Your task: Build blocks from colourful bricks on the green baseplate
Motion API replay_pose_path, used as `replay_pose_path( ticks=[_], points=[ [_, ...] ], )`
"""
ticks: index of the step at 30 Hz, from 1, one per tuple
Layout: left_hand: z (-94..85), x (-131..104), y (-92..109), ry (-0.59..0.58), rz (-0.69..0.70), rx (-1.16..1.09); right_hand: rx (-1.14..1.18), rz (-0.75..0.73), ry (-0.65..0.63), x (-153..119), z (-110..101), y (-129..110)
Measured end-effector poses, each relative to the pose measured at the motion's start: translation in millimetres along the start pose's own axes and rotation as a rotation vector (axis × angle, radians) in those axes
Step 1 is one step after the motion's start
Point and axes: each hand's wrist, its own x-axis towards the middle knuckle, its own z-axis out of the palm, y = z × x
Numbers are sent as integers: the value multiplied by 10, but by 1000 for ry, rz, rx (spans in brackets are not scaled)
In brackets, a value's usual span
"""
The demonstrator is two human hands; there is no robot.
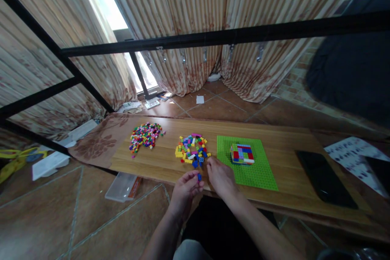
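Between the fingertips of my left hand (186, 188) is a small blue brick (199, 176), held over the table's front edge. My right hand (219, 174) rests close by, at the right front of a pile of mixed bricks (190, 146); its fingers are curled down and whatever they hold, if anything, is hidden. Right of that hand lies a green baseplate (262, 178), bearing a low rectangular build of red, blue, green, purple and white bricks (242, 154).
A heap of tiny coloured pieces (145, 135) lies on the left of the wooden table (164, 170). A black flat device (324, 178) is at the right, with printed sheets (353, 158) beyond it. Below the front edge sits a clear plastic box (121, 187). Black metal bars (195, 40) cross behind.
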Motion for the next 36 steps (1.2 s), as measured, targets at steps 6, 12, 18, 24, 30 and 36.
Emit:
replay_pose_path(
  ticks=[6,12,18,24,30,36],
  points=[
    [-36,8,54,38,56,-3,-73,11,-42,280,-38,-20],
    [9,1,36,8,95,-32,372,46,64,-62,-146,-60],
    [139,-30,-55,-53,261,157,965,203,-18,-389,-76,-168],
    [221,-90,-172,-90,335,258,1219,326,24,-470,-27,-140],
    [252,-55,-280,-18,300,223,1415,492,160,-514,-54,-55],
    [256,-83,-189,-64,168,40,1588,527,57,-517,-207,66]
  ],
)
